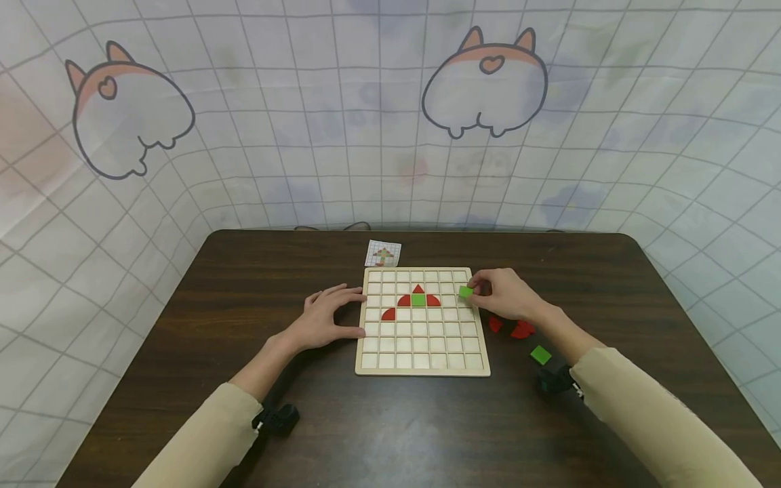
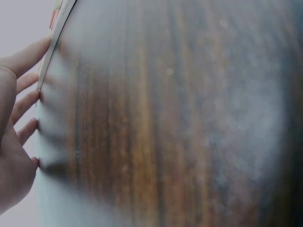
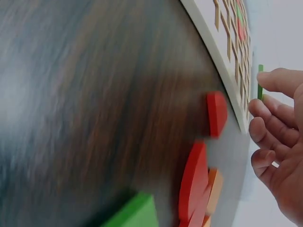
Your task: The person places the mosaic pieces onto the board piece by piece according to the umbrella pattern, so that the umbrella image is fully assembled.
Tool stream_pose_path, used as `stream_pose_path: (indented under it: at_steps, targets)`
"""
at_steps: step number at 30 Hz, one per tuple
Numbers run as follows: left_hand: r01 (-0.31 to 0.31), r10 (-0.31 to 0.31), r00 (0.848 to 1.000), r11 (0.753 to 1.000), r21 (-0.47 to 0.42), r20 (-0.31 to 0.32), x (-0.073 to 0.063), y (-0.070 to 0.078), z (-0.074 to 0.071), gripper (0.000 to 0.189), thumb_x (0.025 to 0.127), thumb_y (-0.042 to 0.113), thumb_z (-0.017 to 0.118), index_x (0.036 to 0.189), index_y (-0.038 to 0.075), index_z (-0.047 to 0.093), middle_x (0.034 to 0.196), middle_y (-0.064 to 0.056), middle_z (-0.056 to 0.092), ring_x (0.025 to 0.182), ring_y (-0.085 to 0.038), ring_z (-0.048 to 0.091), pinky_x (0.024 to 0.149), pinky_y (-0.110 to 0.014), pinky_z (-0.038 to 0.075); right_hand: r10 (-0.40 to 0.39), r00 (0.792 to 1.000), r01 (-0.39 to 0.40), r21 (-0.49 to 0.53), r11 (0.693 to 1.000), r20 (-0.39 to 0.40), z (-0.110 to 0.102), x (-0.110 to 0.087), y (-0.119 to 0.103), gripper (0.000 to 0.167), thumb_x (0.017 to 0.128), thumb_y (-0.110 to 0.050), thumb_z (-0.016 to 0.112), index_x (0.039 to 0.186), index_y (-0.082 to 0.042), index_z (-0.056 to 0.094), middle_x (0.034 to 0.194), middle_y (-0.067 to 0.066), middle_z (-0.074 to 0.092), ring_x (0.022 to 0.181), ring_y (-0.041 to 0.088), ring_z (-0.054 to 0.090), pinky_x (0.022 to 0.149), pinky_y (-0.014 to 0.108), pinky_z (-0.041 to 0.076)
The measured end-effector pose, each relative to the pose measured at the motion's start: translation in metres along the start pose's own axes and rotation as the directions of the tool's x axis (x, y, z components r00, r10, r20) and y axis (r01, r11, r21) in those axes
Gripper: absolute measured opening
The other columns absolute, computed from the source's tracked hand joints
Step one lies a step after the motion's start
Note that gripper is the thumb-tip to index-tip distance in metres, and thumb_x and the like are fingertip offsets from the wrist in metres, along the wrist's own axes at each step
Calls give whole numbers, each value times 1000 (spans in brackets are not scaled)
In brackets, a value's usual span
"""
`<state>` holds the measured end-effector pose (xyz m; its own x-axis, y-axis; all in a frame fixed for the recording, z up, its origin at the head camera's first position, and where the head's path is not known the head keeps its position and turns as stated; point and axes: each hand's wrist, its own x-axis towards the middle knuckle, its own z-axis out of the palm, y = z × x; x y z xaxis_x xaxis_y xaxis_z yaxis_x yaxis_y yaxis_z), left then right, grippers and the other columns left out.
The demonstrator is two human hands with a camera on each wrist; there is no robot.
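Pale wooden grid board point(image 1: 422, 372): lies at the centre of the head view on the dark brown worktop point(image 1: 415, 434), with a small red triangle point(image 1: 417, 289), a flat green square point(image 1: 417, 300) and three red quarter-circles point(image 1: 388, 314) in its cells.
Left hand point(image 1: 322, 320): left of centre, thumb and fingers spread against the board's left rim; this grip is wide and closes round nothing, probably to steady the board.
Right hand point(image 1: 508, 293): right of centre, its grip narrowed to a pinch on a thin green tile point(image 1: 466, 291).
Pinched tile: at the board's upper right, held near its edge, presumably to leave most of it uncovered.
Loose pieces: red shapes point(image 1: 522, 330) and a loose green square point(image 1: 540, 355) lie right of the board, likely for easy reach.
White paper card point(image 1: 383, 253): just above the board's upper left, perhaps for easy viewing; its coloured print is too small to read.
Hard to make out: whether the pinched tile touches the board; the left wrist view cuts off most of the board.
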<state>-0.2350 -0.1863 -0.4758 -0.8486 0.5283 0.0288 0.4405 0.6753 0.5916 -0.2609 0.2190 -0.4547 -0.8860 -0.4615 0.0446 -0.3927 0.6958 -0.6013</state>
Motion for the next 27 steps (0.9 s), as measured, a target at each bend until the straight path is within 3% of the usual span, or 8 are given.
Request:
stream_pose_path:
  at_steps: [6,21,27]
  targets:
    - [-2,2,1000,1000,4,4,0,0,0,69,88,45,81,146,15,59,157,-7,46,151,-34,25,108,-72,12,-51,998,51,-8,999,48,10,7,-16,21,94,-16,75,110,-2,72,86,-2,65,74,14,58,69,34,50]
    - [7,-7,1000,1000,5,14,0,-1,0,69,88,46,81,147,16,58,158,-7,45,152,-34,24,109,-72,11,-154,982,160,-51,986,108,32,26,-48,21,92,-18,76,108,-4,74,84,-8,66,62,5,56,61,28,49]
    - [15,-15,1000,1000,9,20,1,-2,0,70,88,46,81,147,16,58,159,-6,44,152,-33,24,110,-71,11,-186,976,194,-72,978,112,40,32,-59,20,92,-18,77,105,-4,74,81,-7,64,67,8,55,67,30,49]
